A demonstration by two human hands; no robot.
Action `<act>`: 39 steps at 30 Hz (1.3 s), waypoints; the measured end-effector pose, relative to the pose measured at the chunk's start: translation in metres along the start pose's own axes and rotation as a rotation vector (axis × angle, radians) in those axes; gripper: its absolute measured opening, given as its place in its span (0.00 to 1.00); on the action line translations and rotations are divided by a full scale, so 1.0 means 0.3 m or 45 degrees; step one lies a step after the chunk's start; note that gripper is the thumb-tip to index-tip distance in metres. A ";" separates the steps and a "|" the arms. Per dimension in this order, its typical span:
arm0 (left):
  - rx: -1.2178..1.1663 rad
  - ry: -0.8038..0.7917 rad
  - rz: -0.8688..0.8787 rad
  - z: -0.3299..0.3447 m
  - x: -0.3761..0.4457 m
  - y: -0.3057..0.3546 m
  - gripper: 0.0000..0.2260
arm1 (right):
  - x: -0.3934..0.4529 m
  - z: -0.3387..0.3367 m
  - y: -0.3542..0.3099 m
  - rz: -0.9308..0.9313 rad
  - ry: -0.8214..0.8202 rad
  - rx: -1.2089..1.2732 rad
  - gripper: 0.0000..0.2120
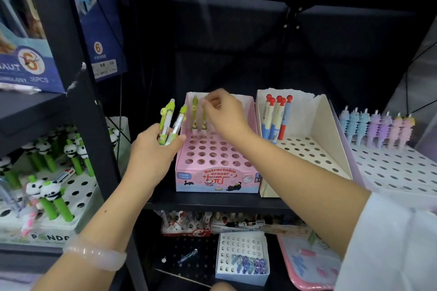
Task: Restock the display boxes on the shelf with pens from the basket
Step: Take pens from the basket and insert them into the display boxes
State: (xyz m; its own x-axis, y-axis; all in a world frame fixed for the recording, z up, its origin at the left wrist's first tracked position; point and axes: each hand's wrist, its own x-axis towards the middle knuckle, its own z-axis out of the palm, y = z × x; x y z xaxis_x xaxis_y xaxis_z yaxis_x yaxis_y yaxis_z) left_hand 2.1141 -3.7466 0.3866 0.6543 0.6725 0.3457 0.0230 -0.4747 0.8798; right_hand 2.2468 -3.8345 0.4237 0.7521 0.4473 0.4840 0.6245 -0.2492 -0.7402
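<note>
Your left hand (151,149) grips three green pens (170,123), your right hand (224,113) pinches one of two standing in the pink display box (216,181); the white box (314,120) holds five.

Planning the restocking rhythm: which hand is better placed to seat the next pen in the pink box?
Right hand: already over the pink box's back row. Left hand grips the spare green pens.

Left hand (156,146) grips green pens (171,123); right hand (224,113) pinches one in the pink box (214,172).
</note>
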 end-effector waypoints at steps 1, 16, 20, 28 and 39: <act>-0.017 -0.016 0.015 0.004 -0.002 0.005 0.09 | -0.021 -0.003 -0.014 -0.004 -0.107 0.159 0.10; -0.105 0.034 0.020 0.014 0.012 0.002 0.12 | -0.026 -0.091 -0.056 0.186 -0.217 0.844 0.03; -0.023 0.013 -0.074 0.021 0.012 -0.051 0.14 | 0.036 -0.126 -0.009 0.050 0.119 0.289 0.07; 0.075 -0.109 -0.125 0.042 0.001 -0.075 0.12 | 0.062 -0.068 0.078 -0.037 0.044 -0.300 0.09; 0.077 -0.029 -0.079 0.025 -0.006 -0.054 0.10 | 0.009 -0.053 0.078 -0.039 0.005 -0.319 0.11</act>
State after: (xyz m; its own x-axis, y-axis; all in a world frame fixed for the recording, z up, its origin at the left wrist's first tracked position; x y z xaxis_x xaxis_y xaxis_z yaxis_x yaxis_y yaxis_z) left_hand 2.1183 -3.7444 0.3695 0.6674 0.6888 0.2831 0.1090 -0.4664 0.8778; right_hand 2.2668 -3.8527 0.4152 0.7323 0.4545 0.5070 0.6796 -0.4408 -0.5864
